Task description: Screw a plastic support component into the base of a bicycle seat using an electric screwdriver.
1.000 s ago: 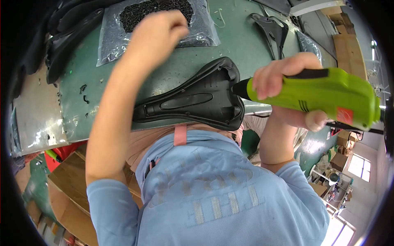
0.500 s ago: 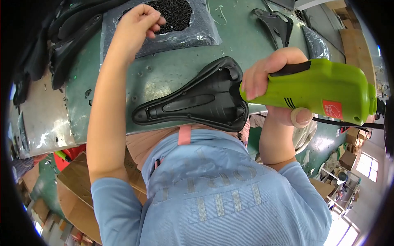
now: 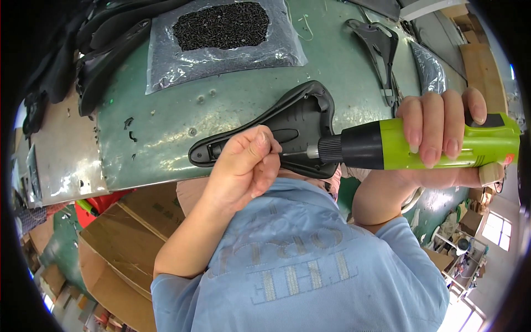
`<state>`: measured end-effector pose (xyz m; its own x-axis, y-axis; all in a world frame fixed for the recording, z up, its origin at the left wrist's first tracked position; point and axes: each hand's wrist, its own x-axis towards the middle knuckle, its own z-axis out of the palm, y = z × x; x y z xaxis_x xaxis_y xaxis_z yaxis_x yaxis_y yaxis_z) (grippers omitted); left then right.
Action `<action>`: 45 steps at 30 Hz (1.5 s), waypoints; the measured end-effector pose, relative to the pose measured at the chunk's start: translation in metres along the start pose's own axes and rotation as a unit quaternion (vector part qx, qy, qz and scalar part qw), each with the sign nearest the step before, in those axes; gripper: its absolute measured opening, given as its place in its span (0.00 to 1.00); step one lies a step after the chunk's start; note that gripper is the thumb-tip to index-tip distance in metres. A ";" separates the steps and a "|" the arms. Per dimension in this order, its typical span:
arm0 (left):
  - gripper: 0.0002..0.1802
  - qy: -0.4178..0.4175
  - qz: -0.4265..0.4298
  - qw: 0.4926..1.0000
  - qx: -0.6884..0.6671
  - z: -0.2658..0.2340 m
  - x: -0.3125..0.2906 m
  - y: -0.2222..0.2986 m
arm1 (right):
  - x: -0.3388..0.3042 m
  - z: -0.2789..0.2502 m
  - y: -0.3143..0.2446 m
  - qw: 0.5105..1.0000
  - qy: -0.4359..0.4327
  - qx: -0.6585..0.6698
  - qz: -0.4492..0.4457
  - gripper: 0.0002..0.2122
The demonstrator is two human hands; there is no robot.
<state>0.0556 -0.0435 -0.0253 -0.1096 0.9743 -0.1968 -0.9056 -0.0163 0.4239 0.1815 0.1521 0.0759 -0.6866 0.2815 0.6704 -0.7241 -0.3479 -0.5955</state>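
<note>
A black bicycle saddle [image 3: 312, 119] lies on the green table at its near edge, underside up, nose to the left. My right hand [image 3: 440, 130] is wrapped round a lime-green and black electric screwdriver [image 3: 359, 145], held level above the saddle's wide end with its bit pointing left. My left hand [image 3: 249, 163] is closed in a pinch over the saddle's middle, fingertips at the tip of the bit. Whatever is between those fingers is too small and hidden to make out. Behind the saddle, an opened clear plastic bag [image 3: 160, 69] holds many small black screws [image 3: 221, 26].
Several black saddle parts [image 3: 113, 61] are piled at the far left. A black forked frame piece [image 3: 379, 47] lies at the far right, near a clear plastic bag [image 3: 428, 66]. Below the table's edge stands a cardboard box [image 3: 119, 238].
My left hand has moved from the screw bag down to the bit over the saddle. My right hand has swung the screwdriver rightward and turned it, so its bit now shows.
</note>
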 end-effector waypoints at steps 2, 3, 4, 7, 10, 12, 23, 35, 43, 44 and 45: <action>0.17 0.000 0.013 1.000 -0.005 0.000 0.000 -0.006 | 0.002 0.003 0.008 1.000 0.012 0.013 0.010 0.28; 0.17 0.003 0.008 1.000 -0.017 0.002 0.000 -0.008 | 0.001 0.002 0.010 1.000 0.009 0.006 0.018 0.28; 0.17 0.008 0.004 1.000 -0.028 0.003 -0.001 -0.008 | 0.000 0.001 0.013 1.000 0.006 0.000 0.027 0.27; 0.16 0.031 -0.015 0.998 -0.049 0.004 0.001 -0.008 | -0.003 0.003 0.014 0.999 -0.024 -0.018 0.013 0.27; 0.15 0.056 -0.009 0.994 -0.094 0.009 0.001 -0.012 | -0.004 0.007 0.012 0.996 -0.070 -0.055 0.004 0.26; 0.15 0.095 -0.008 0.991 -0.089 0.021 0.000 -0.013 | -0.004 0.012 0.009 0.986 -0.126 -0.106 -0.007 0.22; 0.22 0.166 0.295 0.596 0.728 -0.015 -0.025 0.002 | 0.001 0.009 0.024 0.988 -0.057 -0.064 0.127 0.33; 0.07 0.119 0.397 0.521 0.746 -0.035 -0.014 -0.008 | 0.006 0.040 0.025 0.925 -0.066 -0.190 0.321 0.37; 0.07 0.133 0.388 0.524 0.746 -0.037 -0.016 -0.007 | 0.019 0.036 0.072 0.946 -0.219 -0.079 0.226 0.35; 0.07 0.135 0.389 0.524 0.746 -0.037 -0.017 -0.007 | 0.022 0.034 0.075 0.936 -0.261 -0.063 0.227 0.35; 0.06 0.132 0.390 0.526 0.744 -0.036 -0.017 -0.006 | 0.023 0.035 0.075 0.936 -0.262 -0.064 0.228 0.35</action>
<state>0.0485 -0.0684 -0.0566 -0.4399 0.7339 0.5176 0.7598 -0.0031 0.6502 0.1136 0.1008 0.0616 -0.8239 -0.3580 0.4394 -0.3893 -0.2059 -0.8978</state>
